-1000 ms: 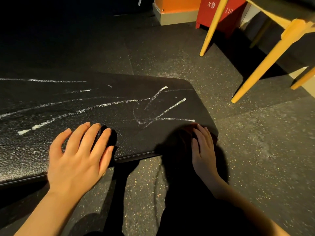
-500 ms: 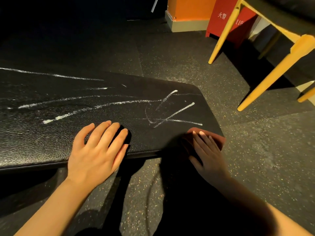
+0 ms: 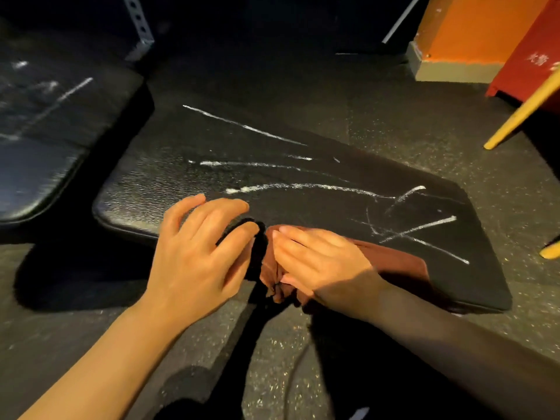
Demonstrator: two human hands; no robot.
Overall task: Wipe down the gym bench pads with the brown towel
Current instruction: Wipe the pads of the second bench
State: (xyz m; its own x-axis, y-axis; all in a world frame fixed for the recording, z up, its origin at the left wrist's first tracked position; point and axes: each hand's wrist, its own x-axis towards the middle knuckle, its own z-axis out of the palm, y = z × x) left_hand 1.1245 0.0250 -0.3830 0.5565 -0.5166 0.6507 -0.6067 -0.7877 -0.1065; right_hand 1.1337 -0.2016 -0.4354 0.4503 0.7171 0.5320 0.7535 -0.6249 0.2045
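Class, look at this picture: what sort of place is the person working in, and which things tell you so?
Most likely a gym. A black padded bench pad streaked with white chalk marks, a second pad beside it, speckled rubber flooring, and a perforated metal upright all suggest it.

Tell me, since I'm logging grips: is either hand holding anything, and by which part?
Right hand presses flat on the brown towel, near its bunched left end; left hand holds nothing.

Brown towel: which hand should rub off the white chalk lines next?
The right hand. It already lies flat on the brown towel on the bench pad, beside the chalk marks. The left hand holds nothing and only rests at the pad's edge.
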